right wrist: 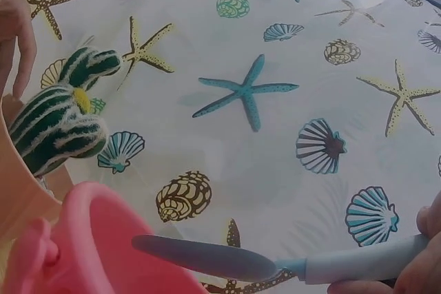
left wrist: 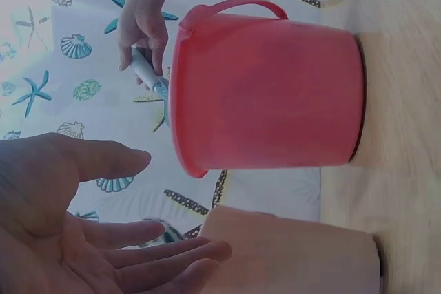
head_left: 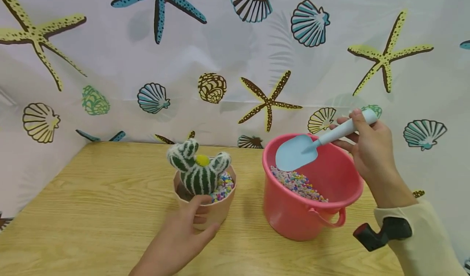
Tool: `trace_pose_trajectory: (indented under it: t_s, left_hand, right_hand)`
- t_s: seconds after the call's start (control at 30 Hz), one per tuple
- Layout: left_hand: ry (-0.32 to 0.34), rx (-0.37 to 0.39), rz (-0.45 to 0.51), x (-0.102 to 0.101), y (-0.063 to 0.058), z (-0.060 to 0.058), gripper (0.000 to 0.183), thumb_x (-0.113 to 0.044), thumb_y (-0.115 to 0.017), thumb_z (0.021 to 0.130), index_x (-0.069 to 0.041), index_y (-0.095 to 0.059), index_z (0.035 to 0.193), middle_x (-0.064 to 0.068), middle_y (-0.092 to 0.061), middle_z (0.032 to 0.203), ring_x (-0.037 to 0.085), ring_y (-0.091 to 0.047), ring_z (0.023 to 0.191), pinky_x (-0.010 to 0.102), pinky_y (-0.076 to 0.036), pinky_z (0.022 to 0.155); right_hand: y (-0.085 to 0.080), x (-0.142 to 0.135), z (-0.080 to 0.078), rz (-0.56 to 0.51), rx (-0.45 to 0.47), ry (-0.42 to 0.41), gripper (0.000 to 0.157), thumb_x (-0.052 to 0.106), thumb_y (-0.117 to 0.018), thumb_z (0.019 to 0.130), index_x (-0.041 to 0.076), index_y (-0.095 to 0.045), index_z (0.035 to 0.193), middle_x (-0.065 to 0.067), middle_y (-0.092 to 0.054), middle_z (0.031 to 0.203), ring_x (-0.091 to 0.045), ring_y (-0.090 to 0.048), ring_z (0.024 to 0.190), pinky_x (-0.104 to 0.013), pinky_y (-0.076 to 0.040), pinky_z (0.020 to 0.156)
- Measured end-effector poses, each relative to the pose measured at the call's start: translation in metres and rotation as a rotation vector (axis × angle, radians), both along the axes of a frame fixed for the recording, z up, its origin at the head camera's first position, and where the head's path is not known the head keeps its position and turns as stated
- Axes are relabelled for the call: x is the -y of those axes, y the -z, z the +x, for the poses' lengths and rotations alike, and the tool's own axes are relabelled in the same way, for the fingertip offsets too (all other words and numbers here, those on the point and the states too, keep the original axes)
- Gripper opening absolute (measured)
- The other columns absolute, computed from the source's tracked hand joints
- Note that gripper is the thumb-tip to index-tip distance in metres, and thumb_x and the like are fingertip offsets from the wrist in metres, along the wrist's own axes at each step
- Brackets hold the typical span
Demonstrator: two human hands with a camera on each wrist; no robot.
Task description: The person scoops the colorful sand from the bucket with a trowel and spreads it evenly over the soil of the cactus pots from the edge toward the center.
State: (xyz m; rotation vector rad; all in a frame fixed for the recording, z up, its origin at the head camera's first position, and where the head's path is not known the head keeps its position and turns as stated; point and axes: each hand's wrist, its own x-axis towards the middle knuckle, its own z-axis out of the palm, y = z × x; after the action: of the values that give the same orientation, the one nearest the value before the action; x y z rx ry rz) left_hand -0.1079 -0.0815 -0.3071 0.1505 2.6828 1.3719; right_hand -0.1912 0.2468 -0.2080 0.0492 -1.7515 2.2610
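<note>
Fingers of the right hand (head_left: 372, 145) gripped the pale blue plastic scoop (head_left: 296, 153), its long axis slanting down-left over the round pink plastic bucket (head_left: 288, 210); the left hand (head_left: 185, 231), fingers loosely extended, was nearer the peach pot (head_left: 225, 205)

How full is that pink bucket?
Partly filled: in the head view, small multicolored beads lie inside the pink bucket, with bare inner wall showing above them.

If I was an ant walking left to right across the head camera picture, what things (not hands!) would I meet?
Peach pot with a toy cactus in it → pink bucket → cream sleeve.
</note>
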Motion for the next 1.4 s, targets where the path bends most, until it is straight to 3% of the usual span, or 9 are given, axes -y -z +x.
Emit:
trace_pose_trajectory:
  t_s: [0.2, 0.4, 0.63, 0.83, 1.07, 1.3, 1.4]
  left_hand:
    - [0.052, -0.016, 0.035, -0.014, 0.004, 0.001, 0.053, -0.027, -0.072, 0.085, -0.015, -0.049, 0.131, 0.014, -0.06, 0.127, 0.029, -0.065, 0.106, 0.043, -0.052, 0.089]
    - [0.135, -0.047, 0.064, -0.025, 0.0, 0.002, 0.06, -0.035, -0.067, 0.088, -0.014, -0.042, 0.139, 0.014, -0.05, 0.139, 0.031, -0.058, 0.118, 0.046, -0.046, 0.099]
    - [0.188, -0.108, 0.061, -0.039, -0.006, -0.002, 0.07, -0.048, -0.057, 0.092, -0.013, -0.031, 0.147, 0.007, -0.04, 0.148, 0.031, -0.05, 0.126, 0.049, -0.043, 0.101]
    - [0.184, -0.16, 0.051, -0.05, -0.008, -0.009, 0.072, -0.052, -0.054, 0.093, -0.012, -0.03, 0.148, 0.007, -0.038, 0.149, 0.03, -0.048, 0.127, 0.052, -0.042, 0.102]
    - [0.17, -0.153, 0.078, -0.058, -0.007, -0.024, 0.076, -0.056, -0.053, 0.091, -0.016, -0.026, 0.15, 0.007, -0.03, 0.153, 0.032, -0.043, 0.132, 0.054, -0.042, 0.101]
    - [0.135, -0.172, 0.075, -0.067, -0.006, -0.035, 0.08, -0.052, -0.059, 0.089, -0.013, -0.025, 0.15, 0.011, -0.033, 0.152, 0.031, -0.041, 0.133, 0.056, -0.04, 0.102]
    - [0.123, -0.18, 0.074, -0.07, -0.006, -0.04, 0.081, -0.05, -0.061, 0.088, -0.013, -0.025, 0.15, 0.011, -0.033, 0.151, 0.031, -0.04, 0.135, 0.057, -0.038, 0.103]
  right_hand:
    - [0.007, -0.009, 0.0, 0.016, 0.019, 0.045, 0.037, 0.035, -0.062, 0.089, 0.012, -0.048, 0.115, -0.002, -0.063, 0.099, -0.011, -0.071, 0.083, -0.028, -0.058, 0.066]
    - [0.016, -0.011, -0.002, 0.094, 0.064, 0.106, 0.03, 0.036, -0.058, 0.092, 0.015, -0.05, 0.113, 0.0, -0.063, 0.098, -0.007, -0.07, 0.081, -0.025, -0.057, 0.066]
    - [0.023, -0.013, -0.005, 0.142, 0.078, 0.124, 0.046, 0.034, -0.058, 0.094, 0.008, -0.044, 0.129, 0.001, -0.063, 0.097, -0.007, -0.069, 0.08, -0.023, -0.057, 0.067]
    - [0.027, -0.016, -0.009, 0.176, 0.095, 0.148, 0.055, 0.034, -0.057, 0.094, 0.005, -0.04, 0.137, 0.002, -0.063, 0.096, -0.008, -0.068, 0.082, -0.024, -0.057, 0.067]
    - [0.031, -0.018, -0.016, 0.217, 0.097, 0.174, 0.04, 0.032, -0.055, 0.096, 0.009, -0.046, 0.127, 0.003, -0.062, 0.096, -0.005, -0.067, 0.081, -0.021, -0.056, 0.066]
    - [0.034, -0.017, -0.021, 0.336, 0.144, 0.2, 0.035, 0.035, -0.055, 0.096, 0.013, -0.047, 0.122, 0.006, -0.06, 0.1, -0.008, -0.064, 0.089, -0.018, -0.055, 0.069]
    - [0.035, -0.017, -0.022, 0.362, 0.161, 0.197, 0.023, 0.032, -0.054, 0.097, 0.017, -0.049, 0.114, 0.006, -0.059, 0.099, -0.009, -0.063, 0.09, -0.017, -0.055, 0.069]
